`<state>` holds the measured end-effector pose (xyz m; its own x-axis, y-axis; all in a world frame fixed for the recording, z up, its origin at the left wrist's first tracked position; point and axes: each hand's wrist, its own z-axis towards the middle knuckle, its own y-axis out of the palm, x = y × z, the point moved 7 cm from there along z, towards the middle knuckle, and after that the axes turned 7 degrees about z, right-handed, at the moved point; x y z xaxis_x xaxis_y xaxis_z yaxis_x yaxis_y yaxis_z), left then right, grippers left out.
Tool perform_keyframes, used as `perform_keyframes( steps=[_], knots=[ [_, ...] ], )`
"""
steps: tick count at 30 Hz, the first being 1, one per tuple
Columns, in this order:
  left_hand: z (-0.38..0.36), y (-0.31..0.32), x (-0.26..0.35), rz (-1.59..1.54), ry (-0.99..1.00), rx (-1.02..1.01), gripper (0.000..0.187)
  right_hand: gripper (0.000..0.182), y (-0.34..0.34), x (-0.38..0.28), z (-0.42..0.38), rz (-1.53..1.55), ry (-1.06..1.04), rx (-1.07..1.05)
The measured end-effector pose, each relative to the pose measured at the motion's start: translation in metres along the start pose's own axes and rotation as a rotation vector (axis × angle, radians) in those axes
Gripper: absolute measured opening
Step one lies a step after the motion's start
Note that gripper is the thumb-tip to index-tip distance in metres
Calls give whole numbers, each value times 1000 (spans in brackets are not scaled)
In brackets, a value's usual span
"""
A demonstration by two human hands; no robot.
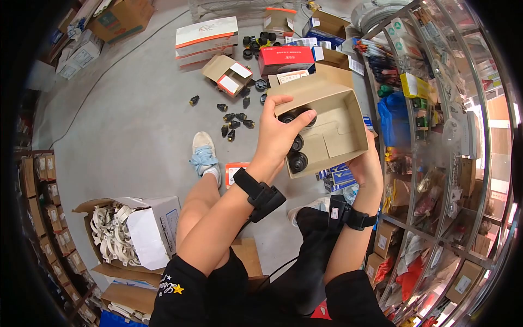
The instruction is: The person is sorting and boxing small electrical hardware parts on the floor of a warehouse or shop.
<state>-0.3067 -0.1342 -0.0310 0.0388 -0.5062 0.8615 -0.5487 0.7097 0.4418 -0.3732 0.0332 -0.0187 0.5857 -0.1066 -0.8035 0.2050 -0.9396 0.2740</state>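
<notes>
An open cardboard box point(338, 139) is held tilted in front of me, its inside facing up. Several black round parts with ringed tops point(298, 161) lie along its left side. My left hand point(279, 131) grips the left wall, the thumb reaching over the edge beside the upper black parts. On the other side, my right hand point(364, 163) supports the lower right corner from outside; its fingers are mostly hidden behind the box. Both wrists carry black strapped devices. On the floor to the left, several small black plug-like pieces point(230, 116) with yellowish ends are scattered.
Beyond the box are a red box point(286, 59), a white-and-orange carton point(207, 41) and an open small box point(229, 76). Metal shelving point(417, 180) packed with goods runs along the right. A carton of white plastic fittings point(111, 234) stands at left, near my leg.
</notes>
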Motion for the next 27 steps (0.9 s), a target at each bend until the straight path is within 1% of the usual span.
perform_keyframes(
  steps=[2, 5, 7, 8, 10, 11, 12, 13, 14, 15, 17, 18, 19, 20, 22, 23, 24, 25, 26, 27],
  knots=[
    [1, -1, 0, 33, 13, -2, 41, 43, 3, -2, -3, -12, -2, -7],
    [3, -2, -1, -24, -6, -4, 42, 44, 5, -2, -1, -23, -29, -57],
    [3, -2, -3, -74, -40, 1, 41, 53, -4, 2, 5, 26, -23, -48],
    [4, -1, -3, -76, -39, 4, 41, 53, -7, 2, 6, 24, -22, -50],
    [5, -3, -3, -56, -53, 26, 40, 63, 0, -4, 6, 127, -83, -116],
    [5, -3, -4, -60, -49, 34, 40, 70, -13, 1, 15, 173, -79, -41],
    [7, -3, -5, -65, -23, 48, 40, 66, -14, -1, 18, 251, -138, -24],
    [7, -5, -4, -72, 2, 65, 40, 57, -24, 1, 28, 259, -219, 19],
    [7, -5, -5, -58, -20, 70, 40, 50, -37, 9, 42, 268, -297, 59],
    [6, -4, -6, -74, -28, 93, 40, 50, -48, 21, 56, 252, -326, 93],
    [2, -4, -8, -116, -28, 145, 41, 48, -53, 67, 90, 126, -295, 111],
    [-5, 8, -10, -141, -30, 142, 43, 48, -54, 93, 108, 33, -263, 115],
    [-8, 18, -21, -113, 15, 158, 43, 47, -52, 127, 132, -78, -215, 106],
    [-1, 7, -29, -49, 90, 213, 44, 47, -36, 174, 158, -211, -144, 53],
    [-1, 10, -46, -52, 52, 221, 46, 47, -20, 236, 193, -526, -100, -19],
    [-9, -3, -35, 77, -13, 245, 45, 47, 1, 278, 211, -633, -83, -96],
    [-22, 9, -23, 153, -93, 232, 45, 47, 9, 306, 225, -766, -109, -139],
    [-24, 16, -30, 113, -110, 225, 45, 47, 19, 336, 235, -884, -141, -181],
    [-18, 6, -36, 113, -120, 243, 45, 47, 44, 371, 239, -965, -169, -240],
    [-18, 10, -30, 100, -117, 225, 46, 47, 54, 388, 239, -1031, -206, -262]
  ],
)
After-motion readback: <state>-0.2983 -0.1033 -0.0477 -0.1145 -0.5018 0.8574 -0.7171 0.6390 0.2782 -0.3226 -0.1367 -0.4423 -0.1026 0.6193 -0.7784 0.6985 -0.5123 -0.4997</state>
